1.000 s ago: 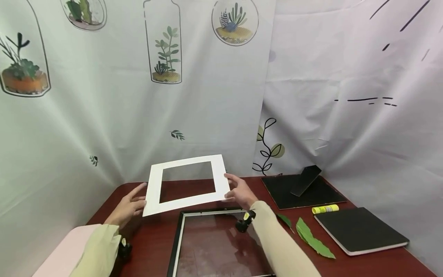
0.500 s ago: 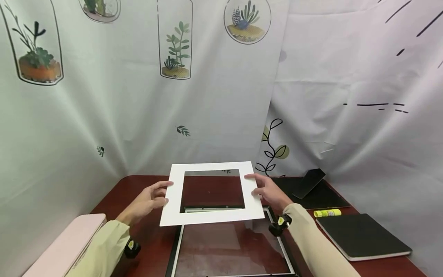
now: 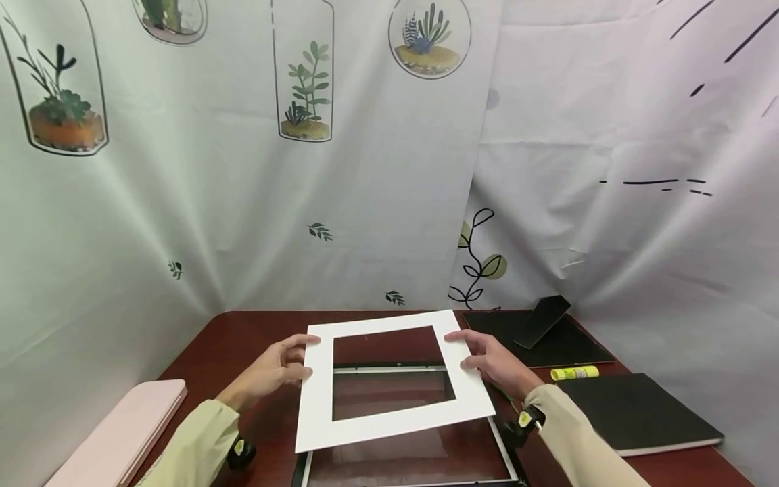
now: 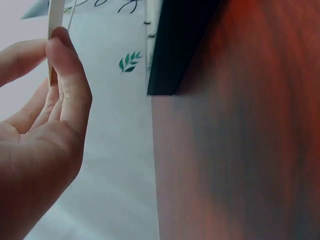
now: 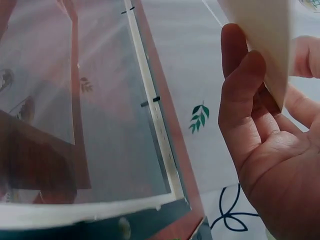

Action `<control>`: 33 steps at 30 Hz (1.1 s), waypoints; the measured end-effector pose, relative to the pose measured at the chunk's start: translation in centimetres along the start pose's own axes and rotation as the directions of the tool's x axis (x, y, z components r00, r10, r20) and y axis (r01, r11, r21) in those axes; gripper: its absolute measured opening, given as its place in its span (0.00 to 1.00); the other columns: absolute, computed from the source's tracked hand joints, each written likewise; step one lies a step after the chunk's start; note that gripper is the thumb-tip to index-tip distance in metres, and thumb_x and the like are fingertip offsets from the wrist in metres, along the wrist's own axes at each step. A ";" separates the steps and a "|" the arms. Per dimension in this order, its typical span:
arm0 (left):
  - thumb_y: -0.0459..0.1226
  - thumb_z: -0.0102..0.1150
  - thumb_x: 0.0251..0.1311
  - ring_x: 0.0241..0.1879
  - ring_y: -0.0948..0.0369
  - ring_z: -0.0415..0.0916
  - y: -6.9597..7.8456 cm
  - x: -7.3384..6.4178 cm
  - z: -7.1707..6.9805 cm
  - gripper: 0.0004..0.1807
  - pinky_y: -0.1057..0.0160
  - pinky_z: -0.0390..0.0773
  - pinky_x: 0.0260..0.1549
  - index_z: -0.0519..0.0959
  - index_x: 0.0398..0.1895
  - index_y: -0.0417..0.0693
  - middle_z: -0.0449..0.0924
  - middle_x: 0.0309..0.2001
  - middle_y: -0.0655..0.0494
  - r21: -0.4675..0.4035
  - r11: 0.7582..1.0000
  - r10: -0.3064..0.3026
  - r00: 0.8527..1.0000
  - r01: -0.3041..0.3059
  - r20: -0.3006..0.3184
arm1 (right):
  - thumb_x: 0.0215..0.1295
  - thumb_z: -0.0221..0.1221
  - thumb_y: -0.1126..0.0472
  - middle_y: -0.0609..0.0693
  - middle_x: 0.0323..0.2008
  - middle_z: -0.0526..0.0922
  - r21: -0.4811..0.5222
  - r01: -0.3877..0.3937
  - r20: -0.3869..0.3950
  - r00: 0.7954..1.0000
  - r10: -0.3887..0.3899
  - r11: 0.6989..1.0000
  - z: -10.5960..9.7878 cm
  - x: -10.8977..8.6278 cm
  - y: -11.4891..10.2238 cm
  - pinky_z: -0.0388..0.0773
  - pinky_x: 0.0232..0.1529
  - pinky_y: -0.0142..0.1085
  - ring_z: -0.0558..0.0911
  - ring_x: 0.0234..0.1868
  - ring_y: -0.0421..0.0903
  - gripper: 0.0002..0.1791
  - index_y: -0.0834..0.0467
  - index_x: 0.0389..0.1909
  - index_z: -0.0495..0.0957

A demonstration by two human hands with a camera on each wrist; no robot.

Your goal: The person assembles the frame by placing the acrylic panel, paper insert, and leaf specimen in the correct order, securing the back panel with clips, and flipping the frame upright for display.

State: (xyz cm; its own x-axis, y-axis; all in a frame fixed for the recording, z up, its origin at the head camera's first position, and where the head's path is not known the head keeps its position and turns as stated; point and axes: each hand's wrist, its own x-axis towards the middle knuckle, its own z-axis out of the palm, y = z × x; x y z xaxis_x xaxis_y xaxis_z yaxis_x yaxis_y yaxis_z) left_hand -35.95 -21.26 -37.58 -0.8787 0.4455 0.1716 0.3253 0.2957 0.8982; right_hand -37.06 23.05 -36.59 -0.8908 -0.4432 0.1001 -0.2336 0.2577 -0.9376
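Observation:
A white picture mat [image 3: 315, 399] with a rectangular window is held up and tilted between both hands. Its left edge is pinched by my left hand [image 3: 268, 372], between thumb and fingers. The right hand [image 3: 496, 362] grips the right edge the same way. Below lies a black picture frame [image 3: 504, 452] with a pale inner border and a clear pane inside; the mat hides part of it. In the left wrist view, the frame's dark corner [image 4: 170, 65] shows beside the mat's thin edge [image 4: 56, 17]. The right wrist view shows reflections on the clear pane [image 5: 107, 125].
At right lie a black backing board [image 3: 487, 331] with a stand leg [image 3: 541, 321], a yellow glue stick [image 3: 575, 373] and a black notebook [image 3: 645, 412]. A pink book-like item [image 3: 136, 419] sits at left. Printed fabric [image 3: 389, 189] hangs behind the dark red table [image 3: 243, 331].
The mat has come down and to the right, over the frame, and its tilt has changed. My left fingers, at its edge a second ago, now pinch it. The head view has shifted slightly.

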 end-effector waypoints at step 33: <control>0.33 0.73 0.53 0.43 0.50 0.81 -0.4 -0.8 2.8 0.32 0.51 0.82 0.40 0.72 0.62 0.35 0.78 0.49 0.38 0.350 0.932 -0.133 0.988 0.098 0.078 | 0.71 0.56 0.65 0.56 0.57 0.80 0.106 -0.092 0.153 0.985 0.075 0.990 -1.6 -2.5 3.2 0.84 0.37 0.36 0.84 0.37 0.42 0.31 0.71 0.72 0.61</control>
State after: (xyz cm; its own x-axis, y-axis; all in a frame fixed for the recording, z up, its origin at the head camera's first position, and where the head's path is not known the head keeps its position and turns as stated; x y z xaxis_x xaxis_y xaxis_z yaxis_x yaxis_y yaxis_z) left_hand -34.42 -19.40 -39.16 -0.8845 0.4662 0.0183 0.3389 0.6150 0.7120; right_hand -36.15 26.33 -39.29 -0.8356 -0.5488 -0.0226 -0.1084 0.2051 -0.9727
